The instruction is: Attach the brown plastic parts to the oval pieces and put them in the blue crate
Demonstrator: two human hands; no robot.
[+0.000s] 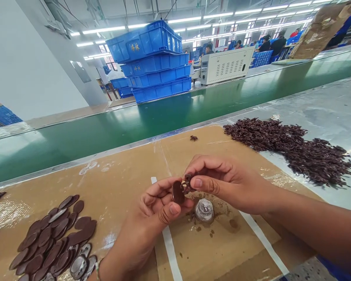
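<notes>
Between the thumb and fingers of my left hand (155, 214) is a brown oval disc (178, 192), held on edge. My right hand (225, 181) pinches a small dark brown branched piece (188, 182) right against the disc; whether the two are joined I cannot tell. Below my hands a small clear round cup (204, 210) stands on the brown board (128, 168), with dark wet spots around it. A pile of brown oval discs (55, 238) lies to the left, some showing silvery faces. Far right is a heap of dark branched pieces (289, 146).
Behind the board runs a green conveyor belt (105, 134). Stacked blue crates (160, 60) and a beige metal box (226, 65) stand beyond it. A small dark clump (194, 137) lies near the board's far edge. Several people work in the background.
</notes>
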